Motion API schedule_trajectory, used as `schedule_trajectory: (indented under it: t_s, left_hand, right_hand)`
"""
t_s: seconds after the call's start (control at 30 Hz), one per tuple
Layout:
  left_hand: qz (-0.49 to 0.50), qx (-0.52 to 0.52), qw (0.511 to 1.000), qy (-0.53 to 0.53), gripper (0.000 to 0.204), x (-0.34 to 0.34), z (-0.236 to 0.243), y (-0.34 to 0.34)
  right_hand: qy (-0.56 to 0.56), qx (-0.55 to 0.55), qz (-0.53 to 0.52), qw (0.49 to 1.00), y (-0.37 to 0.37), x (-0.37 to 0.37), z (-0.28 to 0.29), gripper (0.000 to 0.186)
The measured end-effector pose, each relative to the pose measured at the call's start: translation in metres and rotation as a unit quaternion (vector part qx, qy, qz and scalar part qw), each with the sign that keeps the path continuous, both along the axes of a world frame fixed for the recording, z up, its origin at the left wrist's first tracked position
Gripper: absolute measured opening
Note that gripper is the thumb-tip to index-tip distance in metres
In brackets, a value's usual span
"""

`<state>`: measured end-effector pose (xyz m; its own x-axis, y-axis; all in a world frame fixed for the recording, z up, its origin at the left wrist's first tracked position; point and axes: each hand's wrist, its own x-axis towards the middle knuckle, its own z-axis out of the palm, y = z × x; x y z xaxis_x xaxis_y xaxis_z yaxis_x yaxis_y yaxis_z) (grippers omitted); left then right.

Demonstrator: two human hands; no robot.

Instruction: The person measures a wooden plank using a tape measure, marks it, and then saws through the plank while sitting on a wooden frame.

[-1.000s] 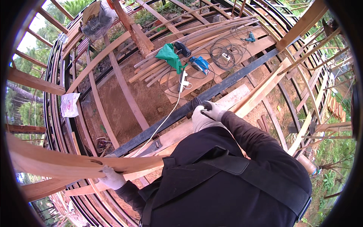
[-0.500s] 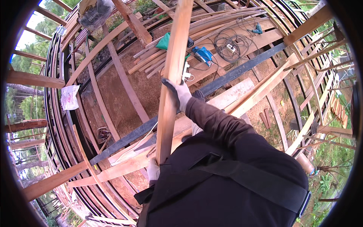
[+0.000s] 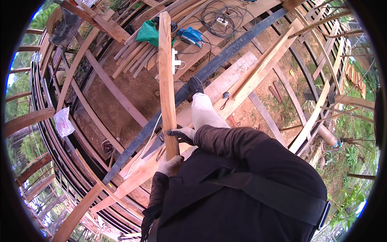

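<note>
A long, light-brown wooden plank (image 3: 166,76) points away from my body, its near end close to my chest. My left hand (image 3: 169,164), in a pale glove, is closed round that near end. Slightly farther up, my right hand (image 3: 184,135), in a grey and black glove, grips the plank's right edge with the thumb across its face. Beneath the hands, a handsaw (image 3: 153,148) lies on the boards, partly hidden by the plank. A small tape measure (image 3: 225,95) with a strap rests on a board to the right of my leg.
A dark beam (image 3: 250,44) crosses diagonally, with my shoe (image 3: 196,84) on it. Beyond lie a blue power tool (image 3: 190,36), a white power strip (image 3: 174,64), coiled cable (image 3: 242,24), a green cloth (image 3: 148,33) and stacked strips. Open gaps between joists show bare earth below.
The plank's far end has dropped and come nearer, so its whole length shows. My right hand has moved down the plank toward my left hand. My leg and the tape measure are now visible.
</note>
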<state>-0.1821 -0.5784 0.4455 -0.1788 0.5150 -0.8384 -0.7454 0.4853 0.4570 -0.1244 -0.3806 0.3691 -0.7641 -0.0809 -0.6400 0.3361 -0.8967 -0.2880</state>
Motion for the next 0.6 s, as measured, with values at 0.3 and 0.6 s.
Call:
schedule_trajectory:
  t_s: [0.3, 0.6]
  left_hand:
    - [-0.178, -0.105, 0.963, 0.171, 0.087, 0.027, -0.01, -0.052]
    - [-0.244, -0.063, 0.937, 0.241, 0.096, 0.021, 0.019, -0.004]
  right_hand:
    - [-0.095, 0.079, 0.019, 0.992, 0.035, 0.001, 0.027, 0.076]
    - [-0.038, 0.131, -0.063, 0.989, 0.064, 0.051, 0.06, 0.066]
